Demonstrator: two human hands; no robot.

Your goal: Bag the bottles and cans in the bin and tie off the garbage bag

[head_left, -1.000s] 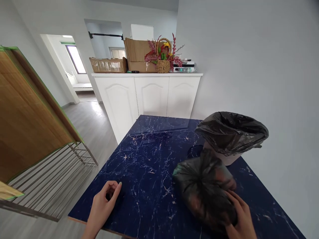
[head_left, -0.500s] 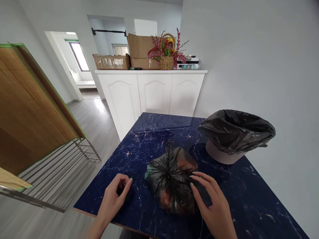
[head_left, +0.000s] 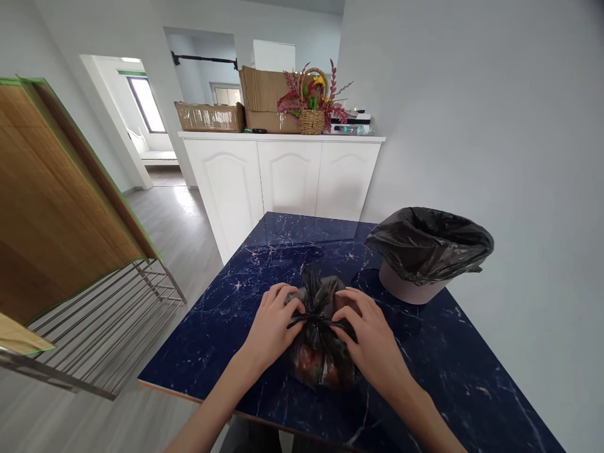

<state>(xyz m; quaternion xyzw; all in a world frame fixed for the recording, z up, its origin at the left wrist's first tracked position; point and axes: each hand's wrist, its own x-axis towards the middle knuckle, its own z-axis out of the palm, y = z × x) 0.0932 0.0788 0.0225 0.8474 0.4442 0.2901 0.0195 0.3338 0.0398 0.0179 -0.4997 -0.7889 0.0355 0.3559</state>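
Note:
A tied black plastic bag (head_left: 321,362) rests on the dark blue marbled table (head_left: 207,352), with reddish contents showing through its thin film. My left hand (head_left: 276,318) is closed on the bag's gathered plastic at the left of the knot. On the opposite side, my right hand (head_left: 361,324) pinches the plastic just right of the knot. Between the hands the strands look drawn out sideways, and a loose tuft of the bag stands up behind the knot. What lies inside cannot be made out.
At the table's right stands a pale bin (head_left: 408,286) lined with a black bag (head_left: 429,245). Beyond the table is a white cabinet (head_left: 287,173) bearing cardboard boxes and a flower basket (head_left: 311,119). A metal rack (head_left: 113,327) with a hanging mat stands left.
My left hand has moved right onto the bag, and my right hand has shifted left to the knot. Both have taken hold of the plastic. The view has moved slightly.

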